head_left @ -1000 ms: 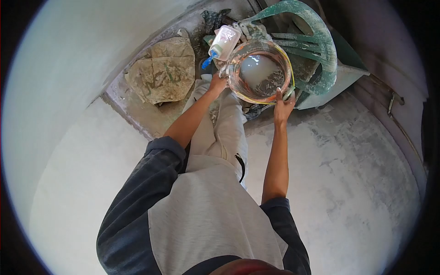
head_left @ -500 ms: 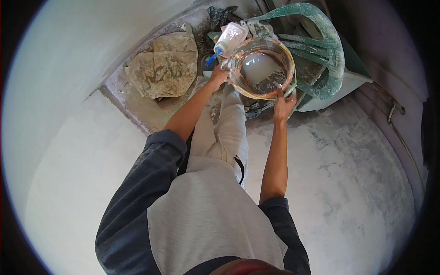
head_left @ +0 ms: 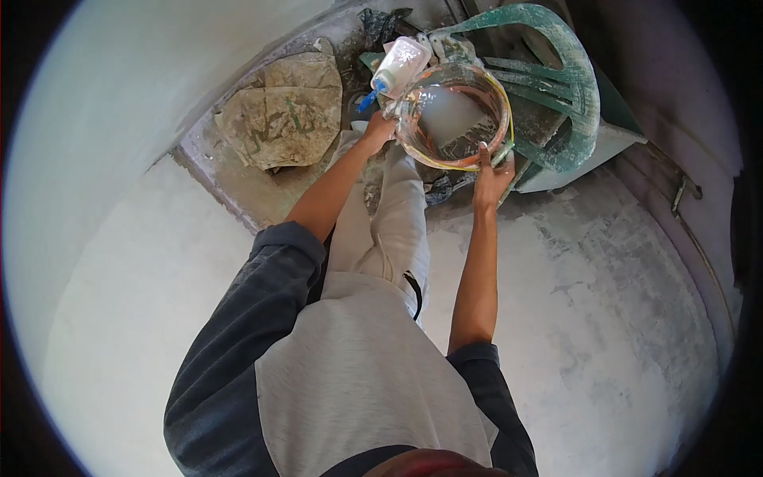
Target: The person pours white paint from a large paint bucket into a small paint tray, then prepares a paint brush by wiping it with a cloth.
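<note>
A paint-smeared round bucket (head_left: 409,141) with a yellow-edged rim holds a greyish-white liquid. My left hand (head_left: 380,132) is closed on the left side of its rim. On the lower right side, my right hand (head_left: 493,176) grips the rim with the thumb over the top. The fingers of both hands are partly hidden by the bucket. Just beyond my left hand, at the bucket's upper left, is a pale, whitish container (head_left: 405,57) with a blue-ended item (head_left: 372,94) on it.
A green plastic chair (head_left: 584,103) spattered with white stands right of the bucket. A dirty, crumpled sack (head_left: 282,115) lies at the left on the floor. Dark plastic (head_left: 380,28) is behind the bucket. A metal pipe (head_left: 678,193) runs along the right wall.
The liquid's surface and its reflections have shifted inside the bucket. The bucket and both hands have barely moved.
</note>
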Demonstrator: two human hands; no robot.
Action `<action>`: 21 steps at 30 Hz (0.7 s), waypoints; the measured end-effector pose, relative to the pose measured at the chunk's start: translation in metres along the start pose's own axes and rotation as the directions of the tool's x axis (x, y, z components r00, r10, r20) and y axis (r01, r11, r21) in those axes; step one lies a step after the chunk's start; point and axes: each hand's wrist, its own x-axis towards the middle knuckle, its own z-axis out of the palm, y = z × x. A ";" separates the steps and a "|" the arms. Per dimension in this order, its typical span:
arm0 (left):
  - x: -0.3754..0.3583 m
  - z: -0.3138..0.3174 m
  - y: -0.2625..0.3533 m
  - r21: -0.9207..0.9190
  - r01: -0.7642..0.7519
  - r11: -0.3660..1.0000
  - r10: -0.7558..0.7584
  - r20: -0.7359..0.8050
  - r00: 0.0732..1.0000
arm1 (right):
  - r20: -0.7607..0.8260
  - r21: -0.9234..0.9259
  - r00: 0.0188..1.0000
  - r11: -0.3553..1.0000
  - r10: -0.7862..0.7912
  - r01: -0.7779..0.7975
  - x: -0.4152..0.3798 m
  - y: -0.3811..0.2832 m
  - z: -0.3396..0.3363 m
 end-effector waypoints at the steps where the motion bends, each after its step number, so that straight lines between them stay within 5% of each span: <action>1: -0.002 0.000 0.003 -0.001 0.001 1.000 -0.001 0.001 1.000 | -0.001 -0.001 1.000 1.000 0.000 0.000 0.000 -0.001 0.000; 6: 0.003 -0.007 0.004 0.033 0.047 0.998 -0.050 0.125 0.991 | 0.001 -0.003 1.000 1.000 -0.012 0.012 -0.002 -0.007 0.004; 9: -0.002 0.002 0.002 -0.094 -0.049 0.994 0.051 0.011 0.999 | -0.001 -0.016 1.000 1.000 0.001 -0.001 -0.002 -0.009 0.005; 18: -0.003 0.000 0.010 0.035 0.066 0.997 -0.069 0.080 0.994 | 0.013 -0.014 1.000 1.000 -0.026 0.026 0.000 -0.006 0.007; 21: -0.003 0.002 0.005 -0.095 -0.027 0.995 0.031 0.039 0.999 | 0.017 -0.029 1.000 0.999 -0.014 0.014 0.001 -0.006 0.008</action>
